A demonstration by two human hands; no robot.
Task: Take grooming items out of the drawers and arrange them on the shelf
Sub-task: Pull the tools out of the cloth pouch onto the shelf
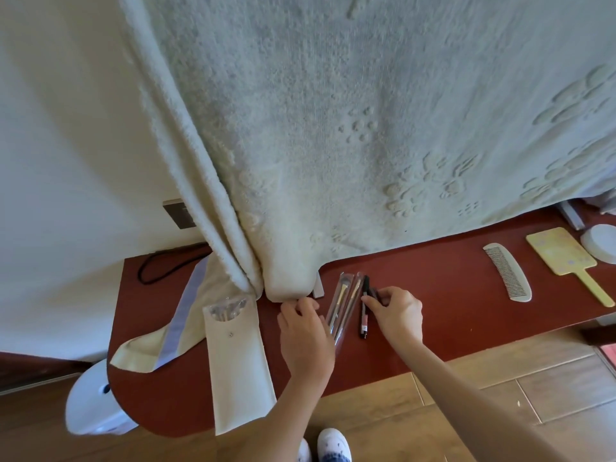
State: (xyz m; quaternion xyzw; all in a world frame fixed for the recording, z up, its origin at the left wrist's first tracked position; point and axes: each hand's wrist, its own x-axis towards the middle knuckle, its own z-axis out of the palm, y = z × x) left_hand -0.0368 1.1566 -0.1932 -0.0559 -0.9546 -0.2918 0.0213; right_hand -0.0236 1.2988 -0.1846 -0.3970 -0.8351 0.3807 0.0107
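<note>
Head view, looking down on a red-brown shelf [433, 295] that crosses the lower half of the frame.

- Cream embossed blanket [333, 128] hangs over the whole upper frame. Its lower edge lies on the back of the shelf and is bunched into folds at centre left.
- Left hand [305, 331], lower centre: fingers bent, tips at the blanket's bottom fold, outer edge against two makeup brushes in clear sleeves [343, 305]. Cannot tell whether it grips anything.
- Right hand [395, 311], just right of the brushes: thumb and forefinger pinch the upper part of a black cosmetic pencil [364, 320]. The pencil lies on the shelf, parallel to the sleeves and just beside them. A second dark stick shows by the fingertips, too hidden to identify.
- Long cream pouch [238, 361], left of the left hand: lies flat with its lower end hanging over the front edge of the shelf. A clear window at its top shows small items.
- Cream cloth with a lavender stripe [173, 328] lies left of the pouch.
- Right part of the shelf, well apart from the hands: pale comb [508, 276], then a yellow hand mirror [566, 261], then a white round container [603, 243] at the frame edge.
- Black cable [160, 265] loops at the shelf's back left corner, with a wall socket [180, 215] above it.
- White rounded appliance [90, 401] stands below the shelf at lower left.
- Wooden floor [500, 378] below. White shoes [333, 445] at the bottom centre.
</note>
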